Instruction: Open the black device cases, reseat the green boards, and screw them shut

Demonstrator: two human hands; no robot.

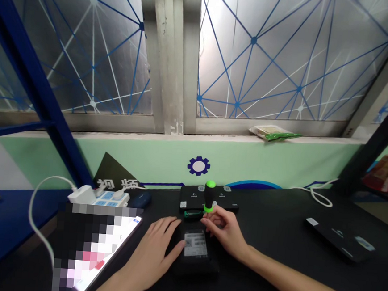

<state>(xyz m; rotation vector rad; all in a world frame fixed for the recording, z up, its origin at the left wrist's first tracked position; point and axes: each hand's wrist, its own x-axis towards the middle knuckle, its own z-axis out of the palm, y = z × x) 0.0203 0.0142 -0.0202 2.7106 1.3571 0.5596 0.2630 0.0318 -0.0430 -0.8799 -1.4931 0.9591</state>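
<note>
A black boxy device (196, 264) with a white printed label lies on the dark tabletop in front of me. My left hand (159, 246) rests flat beside it, fingers spread, with the thumb on the device near the label's left edge. In my right hand (224, 231) the thumb and fingers pinch an upright screwdriver (209, 196) just below its black and green handle. The tool stands over the far right part of the device; its tip is hidden. Behind the device lies a small green tool (192, 214), perhaps another screwdriver.
Two flat black boxes (190, 194) lie side by side by the wall; another black box (339, 241) lies to the right. On the left are a lit tablet or phone (112, 251), partly pixelated, and a power strip (111, 198) with white cables. A packet (274, 133) rests on the windowsill.
</note>
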